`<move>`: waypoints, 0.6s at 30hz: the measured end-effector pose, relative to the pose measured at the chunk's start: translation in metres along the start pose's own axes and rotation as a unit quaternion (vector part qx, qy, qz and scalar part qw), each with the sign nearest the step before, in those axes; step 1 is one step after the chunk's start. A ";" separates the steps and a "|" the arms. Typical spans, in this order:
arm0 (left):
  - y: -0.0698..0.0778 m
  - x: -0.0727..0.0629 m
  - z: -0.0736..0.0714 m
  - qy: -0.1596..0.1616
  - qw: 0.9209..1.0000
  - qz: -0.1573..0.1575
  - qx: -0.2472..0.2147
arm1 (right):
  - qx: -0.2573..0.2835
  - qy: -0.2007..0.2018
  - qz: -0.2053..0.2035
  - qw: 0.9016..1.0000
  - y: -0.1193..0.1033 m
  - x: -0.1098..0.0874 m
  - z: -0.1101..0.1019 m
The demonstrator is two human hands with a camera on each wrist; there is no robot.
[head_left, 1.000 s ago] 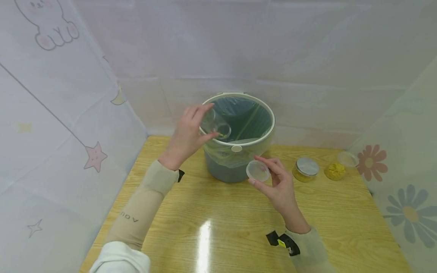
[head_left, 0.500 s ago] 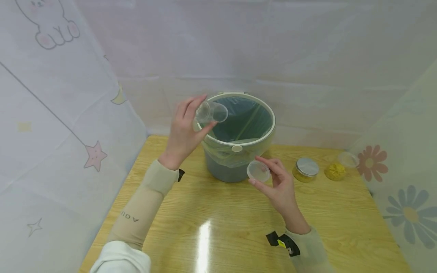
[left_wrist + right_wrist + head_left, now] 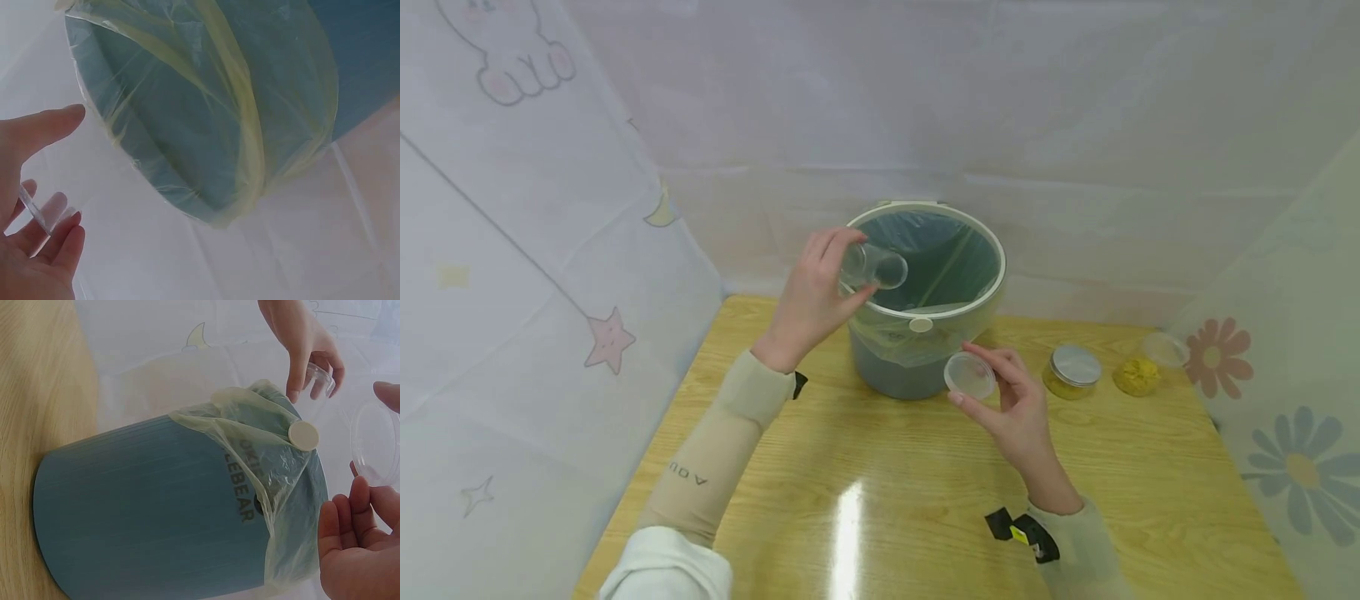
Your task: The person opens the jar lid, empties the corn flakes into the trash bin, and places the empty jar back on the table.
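Note:
Over the left part of the bin's opening, my left hand (image 3: 808,300) grips a small clear plastic cup (image 3: 880,267) between thumb and fingers. The cup lies tipped on its side, its mouth facing right over the bin. No contents show inside it. My right hand (image 3: 1018,408) pinches a round clear lid (image 3: 970,376) by its edge, in front of the bin and apart from it. The blue-grey bin (image 3: 150,500) is lined with a thin yellowish bag (image 3: 250,125) folded over its rim. Its bottom is hidden in the head view.
Right of the bin stands a jar (image 3: 1072,372) with a silver lid and yellow contents. Beside it is a clear container of yellow crumbly material (image 3: 1137,377), a clear lid (image 3: 1165,350) at its edge. Printed cloth walls surround the wooden table (image 3: 775,500).
My left hand rose with the cup, then dipped back toward the bin. Yellow bits seen near the cup's mouth a second ago no longer show. The right hand and lid barely moved.

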State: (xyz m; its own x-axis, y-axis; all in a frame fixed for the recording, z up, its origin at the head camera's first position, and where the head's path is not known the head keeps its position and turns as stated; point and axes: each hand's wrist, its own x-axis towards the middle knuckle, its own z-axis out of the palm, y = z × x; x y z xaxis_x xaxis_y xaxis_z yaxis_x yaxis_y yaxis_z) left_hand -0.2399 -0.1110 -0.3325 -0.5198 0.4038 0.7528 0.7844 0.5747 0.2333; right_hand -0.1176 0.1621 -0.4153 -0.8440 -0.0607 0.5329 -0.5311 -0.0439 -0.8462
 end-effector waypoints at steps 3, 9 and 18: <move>0.000 -0.002 -0.001 0.003 1.000 -0.011 0.000 | 0.001 0.000 0.003 1.000 0.000 0.000 0.000; -0.002 -0.004 -0.001 0.009 1.000 -0.022 0.007 | -0.004 -0.001 0.001 1.000 0.000 0.000 0.000; -0.002 -0.009 -0.001 0.024 0.999 -0.047 -0.008 | -0.006 -0.001 0.006 1.000 0.000 0.000 0.000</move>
State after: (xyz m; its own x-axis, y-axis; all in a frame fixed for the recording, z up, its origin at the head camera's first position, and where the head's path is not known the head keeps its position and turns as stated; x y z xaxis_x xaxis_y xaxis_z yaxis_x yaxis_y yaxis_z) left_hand -0.2370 -0.1164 -0.3392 -0.5748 0.3148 0.7553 0.7386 0.5968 0.3134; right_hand -0.1179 0.1615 -0.4152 -0.8503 -0.0626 0.5226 -0.5216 -0.0318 -0.8526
